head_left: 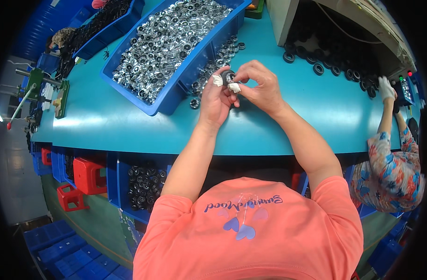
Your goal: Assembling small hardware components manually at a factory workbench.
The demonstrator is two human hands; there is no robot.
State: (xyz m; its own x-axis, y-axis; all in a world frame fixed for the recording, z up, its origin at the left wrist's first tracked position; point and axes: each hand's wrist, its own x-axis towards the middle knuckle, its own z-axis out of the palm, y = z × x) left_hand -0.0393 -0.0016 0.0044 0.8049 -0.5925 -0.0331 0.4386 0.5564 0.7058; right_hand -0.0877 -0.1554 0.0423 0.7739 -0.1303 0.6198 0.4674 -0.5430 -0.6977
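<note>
Nearest to my camera: one coral shirt (269, 238), short sleeves, both bare forearms reaching forward over the table (143, 135) and drawing together at the hands.

Left hand (215, 103): wrist over the table, palm turned up, lower fingers curled, thumb raised. I read its grip as closed on one round part (228, 75), dark-rimmed, held at the upper fingertips.

Right hand (262, 88): comes in from the right, wrist bent, knuckles high, index finger and thumb pinching the same part at its right side. White wraps (217, 80) show at the digits of both hands.

The part sits between the two hands, above the table, just beyond the left palm. Beside and beyond: loose parts (194, 103), clear and black, along the bin.

Left and farther: one blue bin (152, 108), heaped with similar parts.

Right and farther: black rings (318, 69), scattered before and under a pale housing (279, 21); a co-worker's white-gloved hand (386, 89) near the rings.
</note>
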